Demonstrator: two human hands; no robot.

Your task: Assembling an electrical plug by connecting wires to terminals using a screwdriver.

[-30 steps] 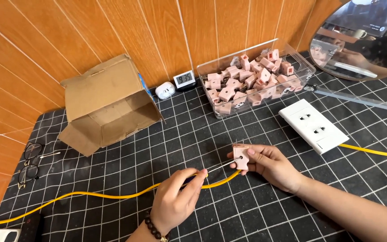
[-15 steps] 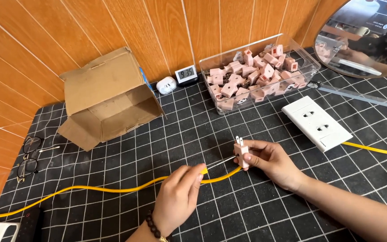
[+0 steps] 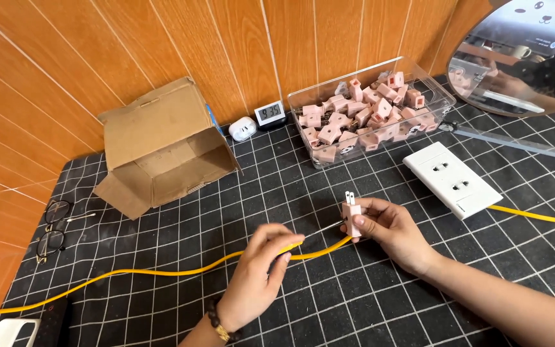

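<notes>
Work surface: a black mat [image 3: 162, 308] with a white grid, laid against a wall of orange-brown wood panelling [image 3: 65, 58]. Right hand [image 3: 390, 228]: closed around a small pink plug [image 3: 352, 218], held upright near the middle of the mat with its two metal prongs pointing up and away from the person; fingers wrap the plug body from the right, thumb on its near face. Left hand [image 3: 258, 273]: fingertips pinched on a yellow cable [image 3: 162, 271] just left of the plug; a beaded bracelet [image 3: 216, 318] sits on the wrist. The cable runs from the lower left edge of the mat, through the left-hand pinch, and curves up to the base of the plug; a thin bare end shows between the two hands, though whether it enters the plug cannot be made out. Behind the hands: a clear plastic bin [image 3: 441, 103] filled with many more pink plugs [image 3: 361, 115]. Right of the hands: a white double wall socket [image 3: 452, 178] lying flat, a second yellow lead [image 3: 541, 216] trailing from it to the right edge. Far left: an open cardboard box [image 3: 162, 151] on its side, mouth toward the person. Between box and bin, against the wall: a small white digital clock [image 3: 270, 114] and a small white rounded device [image 3: 243, 128]. Left margin: folded spectacles [image 3: 52, 228]. Upper right: a round mirror [image 3: 521, 51] and a metal ruler [image 3: 515, 141].
</notes>
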